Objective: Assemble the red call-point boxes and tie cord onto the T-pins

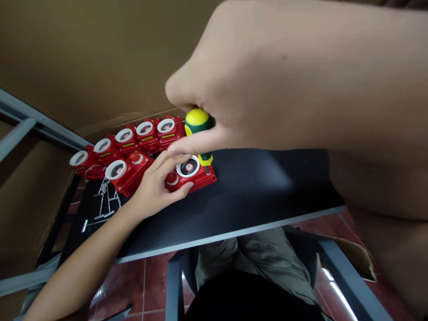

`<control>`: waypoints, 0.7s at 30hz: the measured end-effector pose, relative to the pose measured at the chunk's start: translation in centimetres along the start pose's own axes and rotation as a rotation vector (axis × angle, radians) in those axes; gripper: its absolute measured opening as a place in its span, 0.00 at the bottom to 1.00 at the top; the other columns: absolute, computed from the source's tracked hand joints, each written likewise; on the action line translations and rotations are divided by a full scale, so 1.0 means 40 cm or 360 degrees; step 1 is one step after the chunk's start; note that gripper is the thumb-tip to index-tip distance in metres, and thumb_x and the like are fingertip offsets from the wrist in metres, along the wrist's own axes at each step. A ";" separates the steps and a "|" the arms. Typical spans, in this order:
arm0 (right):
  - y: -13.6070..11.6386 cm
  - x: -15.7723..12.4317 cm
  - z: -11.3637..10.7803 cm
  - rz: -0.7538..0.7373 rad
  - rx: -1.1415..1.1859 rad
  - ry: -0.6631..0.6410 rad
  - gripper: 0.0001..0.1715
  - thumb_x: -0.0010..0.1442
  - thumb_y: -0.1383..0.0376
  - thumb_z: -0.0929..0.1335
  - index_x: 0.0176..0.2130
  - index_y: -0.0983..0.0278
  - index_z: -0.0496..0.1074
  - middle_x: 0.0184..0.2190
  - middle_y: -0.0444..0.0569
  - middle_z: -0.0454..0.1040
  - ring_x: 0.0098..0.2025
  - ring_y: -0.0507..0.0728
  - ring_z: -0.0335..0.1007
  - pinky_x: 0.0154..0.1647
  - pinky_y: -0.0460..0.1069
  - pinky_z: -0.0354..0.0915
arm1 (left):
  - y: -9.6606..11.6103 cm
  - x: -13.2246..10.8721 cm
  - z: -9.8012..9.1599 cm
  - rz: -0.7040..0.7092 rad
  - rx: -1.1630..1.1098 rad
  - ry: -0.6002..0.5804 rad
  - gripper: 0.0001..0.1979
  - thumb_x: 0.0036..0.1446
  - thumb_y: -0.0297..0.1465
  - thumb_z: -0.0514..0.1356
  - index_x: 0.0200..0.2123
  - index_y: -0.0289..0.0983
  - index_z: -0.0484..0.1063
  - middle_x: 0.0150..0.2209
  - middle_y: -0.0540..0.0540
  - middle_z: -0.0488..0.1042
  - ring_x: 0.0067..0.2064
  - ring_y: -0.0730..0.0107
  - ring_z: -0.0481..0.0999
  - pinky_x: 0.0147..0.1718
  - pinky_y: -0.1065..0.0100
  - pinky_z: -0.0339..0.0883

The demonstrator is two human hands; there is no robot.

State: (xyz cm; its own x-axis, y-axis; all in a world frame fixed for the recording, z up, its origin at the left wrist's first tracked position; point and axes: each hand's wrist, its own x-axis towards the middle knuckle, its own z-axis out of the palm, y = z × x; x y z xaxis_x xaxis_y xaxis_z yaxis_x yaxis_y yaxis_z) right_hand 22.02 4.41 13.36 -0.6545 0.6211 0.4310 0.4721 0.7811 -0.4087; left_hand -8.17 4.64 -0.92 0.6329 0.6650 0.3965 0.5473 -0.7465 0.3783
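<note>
My right hand (261, 84) fills the upper right, close to the camera, its fingers closed round the green and yellow handle of a screwdriver (199, 129). The screwdriver stands upright with its tip on the right end of a red plastic unit (194, 174) that has a white ring and a red button. My left hand (155, 185) grips the left side of that same unit and holds it down on the black tabletop (254, 187).
Several more red units with white rings (130, 145) lie in rows at the back left of the tabletop. Small metal parts (103, 207) lie near the left edge. Brown cardboard (83, 58) stands behind. A chair frame (344, 267) and red floor tiles show below.
</note>
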 end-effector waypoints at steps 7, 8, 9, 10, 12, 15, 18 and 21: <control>-0.008 0.012 0.014 0.0054 -0.0977 -0.0128 0.47 0.79 0.27 0.59 0.33 0.62 0.69 0.29 0.46 0.64 0.32 0.50 0.63 0.25 0.50 0.39 | -0.004 0.002 0.002 0.0088 -0.0063 -0.0008 0.25 0.73 0.39 0.73 0.69 0.41 0.79 0.63 0.38 0.83 0.64 0.48 0.85 0.69 0.48 0.82; -0.004 0.014 0.006 0.0030 -0.0952 -0.0211 0.44 0.80 0.28 0.60 0.40 0.62 0.74 0.33 0.44 0.68 0.29 0.49 0.60 0.24 0.48 0.43 | -0.006 0.002 0.003 0.0111 -0.0065 0.0006 0.25 0.73 0.39 0.73 0.69 0.41 0.79 0.63 0.38 0.83 0.64 0.49 0.85 0.68 0.49 0.82; -0.001 0.016 -0.002 0.0005 -0.0918 -0.0310 0.39 0.82 0.32 0.62 0.47 0.62 0.76 0.36 0.42 0.72 0.28 0.47 0.58 0.23 0.47 0.48 | -0.008 0.001 0.004 0.0132 -0.0065 0.0018 0.24 0.74 0.38 0.72 0.69 0.41 0.79 0.63 0.38 0.83 0.64 0.49 0.85 0.68 0.50 0.82; -0.001 0.017 -0.009 -0.0017 -0.0882 -0.0400 0.32 0.83 0.37 0.64 0.54 0.61 0.76 0.40 0.40 0.74 0.28 0.46 0.59 0.23 0.46 0.50 | -0.010 0.001 0.005 0.0147 -0.0063 0.0029 0.24 0.74 0.38 0.72 0.69 0.40 0.79 0.63 0.38 0.83 0.63 0.50 0.85 0.67 0.52 0.82; -0.004 0.020 -0.018 -0.0062 -0.0805 -0.0526 0.21 0.85 0.48 0.68 0.60 0.61 0.74 0.46 0.38 0.76 0.31 0.46 0.63 0.25 0.45 0.53 | -0.013 0.001 0.006 0.0156 -0.0056 0.0036 0.24 0.75 0.39 0.71 0.69 0.40 0.79 0.63 0.38 0.83 0.62 0.51 0.85 0.66 0.53 0.83; -0.003 0.020 -0.023 -0.0204 -0.0626 -0.0566 0.14 0.85 0.58 0.68 0.62 0.63 0.74 0.52 0.40 0.75 0.39 0.47 0.66 0.31 0.45 0.57 | -0.013 0.001 0.004 0.0131 -0.0038 0.0004 0.26 0.75 0.39 0.71 0.71 0.40 0.77 0.64 0.38 0.82 0.62 0.51 0.84 0.66 0.53 0.82; 0.011 0.016 -0.031 -0.0375 -0.0361 -0.0578 0.14 0.87 0.64 0.65 0.64 0.63 0.75 0.58 0.41 0.75 0.47 0.49 0.70 0.41 0.44 0.65 | -0.011 0.001 0.000 0.0133 -0.0037 -0.0032 0.27 0.75 0.37 0.71 0.73 0.40 0.76 0.64 0.38 0.81 0.62 0.52 0.84 0.66 0.53 0.82; 0.029 0.011 -0.043 -0.0475 -0.0218 -0.0593 0.19 0.87 0.65 0.64 0.70 0.58 0.75 0.62 0.40 0.77 0.55 0.51 0.74 0.51 0.46 0.68 | -0.008 0.001 -0.002 0.0152 -0.0033 -0.0038 0.27 0.75 0.36 0.71 0.72 0.40 0.76 0.65 0.37 0.81 0.62 0.52 0.84 0.67 0.53 0.81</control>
State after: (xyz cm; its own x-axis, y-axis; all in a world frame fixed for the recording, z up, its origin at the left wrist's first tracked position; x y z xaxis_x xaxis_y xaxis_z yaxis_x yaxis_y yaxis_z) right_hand 23.29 5.67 14.45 -0.9279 0.3233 0.1858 0.2886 0.9382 -0.1911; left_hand -8.36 4.91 -0.96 0.6946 0.5901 0.4115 0.4728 -0.8056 0.3570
